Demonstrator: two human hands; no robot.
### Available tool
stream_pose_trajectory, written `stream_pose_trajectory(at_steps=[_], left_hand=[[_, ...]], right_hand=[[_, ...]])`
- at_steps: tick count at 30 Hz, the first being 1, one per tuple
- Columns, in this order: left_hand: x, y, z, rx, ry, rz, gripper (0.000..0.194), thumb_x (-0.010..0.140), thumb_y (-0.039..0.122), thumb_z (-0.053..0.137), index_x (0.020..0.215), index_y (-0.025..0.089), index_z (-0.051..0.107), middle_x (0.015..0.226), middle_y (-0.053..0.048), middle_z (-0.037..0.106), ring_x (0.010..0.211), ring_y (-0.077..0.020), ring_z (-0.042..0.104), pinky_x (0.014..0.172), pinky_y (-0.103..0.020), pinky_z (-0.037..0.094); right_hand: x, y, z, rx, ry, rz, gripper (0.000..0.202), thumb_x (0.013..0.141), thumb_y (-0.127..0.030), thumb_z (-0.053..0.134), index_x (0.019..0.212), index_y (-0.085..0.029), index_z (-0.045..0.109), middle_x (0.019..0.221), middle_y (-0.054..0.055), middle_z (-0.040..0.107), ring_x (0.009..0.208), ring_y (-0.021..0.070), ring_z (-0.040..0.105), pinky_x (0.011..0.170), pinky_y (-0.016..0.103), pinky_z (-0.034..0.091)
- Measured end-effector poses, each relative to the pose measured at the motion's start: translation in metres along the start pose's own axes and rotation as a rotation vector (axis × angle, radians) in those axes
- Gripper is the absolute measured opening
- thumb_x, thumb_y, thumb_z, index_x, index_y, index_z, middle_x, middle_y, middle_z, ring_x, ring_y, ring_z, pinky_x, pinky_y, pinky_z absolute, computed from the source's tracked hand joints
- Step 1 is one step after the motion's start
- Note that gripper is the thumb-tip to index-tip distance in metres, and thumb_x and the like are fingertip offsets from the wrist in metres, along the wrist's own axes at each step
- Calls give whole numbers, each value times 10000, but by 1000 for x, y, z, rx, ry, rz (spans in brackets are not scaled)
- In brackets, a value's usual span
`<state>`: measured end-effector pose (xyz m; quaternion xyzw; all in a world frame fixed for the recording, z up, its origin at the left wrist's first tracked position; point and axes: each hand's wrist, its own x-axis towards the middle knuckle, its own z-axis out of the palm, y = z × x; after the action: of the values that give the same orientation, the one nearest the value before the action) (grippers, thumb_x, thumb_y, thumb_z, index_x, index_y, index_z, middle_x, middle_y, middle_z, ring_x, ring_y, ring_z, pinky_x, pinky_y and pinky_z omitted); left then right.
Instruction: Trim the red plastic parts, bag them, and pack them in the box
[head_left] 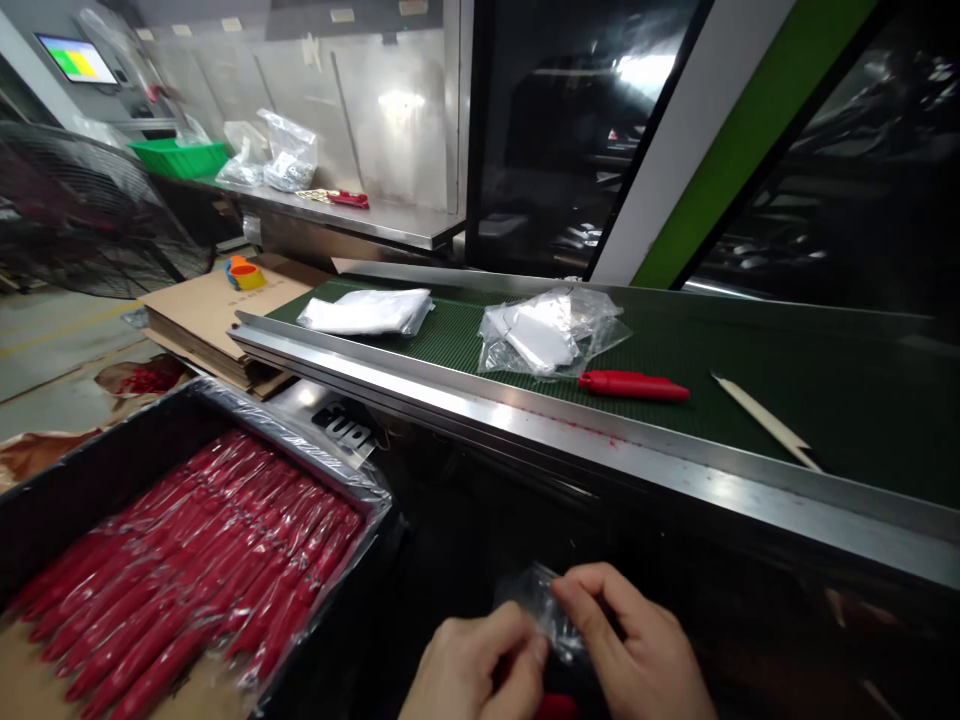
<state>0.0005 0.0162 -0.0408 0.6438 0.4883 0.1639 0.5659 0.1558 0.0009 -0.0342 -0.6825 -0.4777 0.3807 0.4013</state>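
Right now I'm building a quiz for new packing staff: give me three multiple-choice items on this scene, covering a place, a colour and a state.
1. Where does the single red tool lie?
A. on the green belt
B. on the floor
C. on the cardboard

2. What colour are the bagged tools in the black bin?
A. blue
B. red
C. yellow

3. What are both hands doing?
A. resting flat and open
B. pinching a small clear bag
C. gripping the fan

Answers:
A, it lies on the belt beside the crumpled clear bags.
B, the rows in the bin are red.
B, the left hand and right hand pinch the bag between fingertips.
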Motion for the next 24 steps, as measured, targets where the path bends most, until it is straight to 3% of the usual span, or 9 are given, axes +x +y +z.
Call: stream_pose_trajectory(at_steps=[4, 7, 10, 13, 20, 24], left_hand=[[2, 8, 0, 23, 108, 25, 334, 943, 378, 418, 668, 193, 463, 620, 27, 439, 579, -103, 396, 579, -242, 300], [2, 17, 0, -35, 96, -5, 346, 966, 427, 416, 744, 201, 554, 617, 41, 461, 569, -96, 396, 555, -231, 293], [1, 20, 1, -104, 38, -67, 275, 901, 496, 566, 974, 237, 624, 617, 65, 532, 547, -90, 427, 522, -213, 287], [0, 16, 3, -199, -6, -107, 337, 850, 521, 646, 1031, 238, 617, 610, 71, 548, 544, -82, 438, 502, -196, 281], [0, 6, 2, -561, -101, -109, 358, 915, 539, 535, 974, 187, 516, 655, 59, 504, 503, -64, 382, 479, -190, 303], [-3, -1, 0, -393, -75, -61, 320, 966, 496, 463, 914, 184, 512, 733, 28, 571, 655, -93, 494, 624, -213, 393]], right_hand=[[7, 5, -6, -49, 100, -168, 344, 860, -540, 582, 756, -233, 697, 694, 10, 682, 593, 134, 617, 584, 194, 482], [14, 4, -9, -37, 157, -117, 337, 858, -534, 595, 803, -216, 694, 698, 20, 677, 579, 131, 601, 551, 197, 474], [19, 0, -7, 5, 202, -43, 383, 872, -561, 574, 825, -193, 670, 656, 13, 639, 534, 115, 548, 477, 193, 433], [18, -1, -1, 80, 173, 7, 413, 861, -584, 581, 832, -179, 654, 627, 9, 621, 545, 123, 566, 488, 200, 455], [9, 4, 12, 193, 18, 50, 406, 844, -575, 614, 834, -170, 651, 626, 14, 630, 515, 120, 556, 450, 203, 447], [6, 6, 3, 139, 69, 14, 353, 855, -531, 626, 913, -185, 665, 611, -9, 604, 509, 105, 534, 461, 190, 440]])
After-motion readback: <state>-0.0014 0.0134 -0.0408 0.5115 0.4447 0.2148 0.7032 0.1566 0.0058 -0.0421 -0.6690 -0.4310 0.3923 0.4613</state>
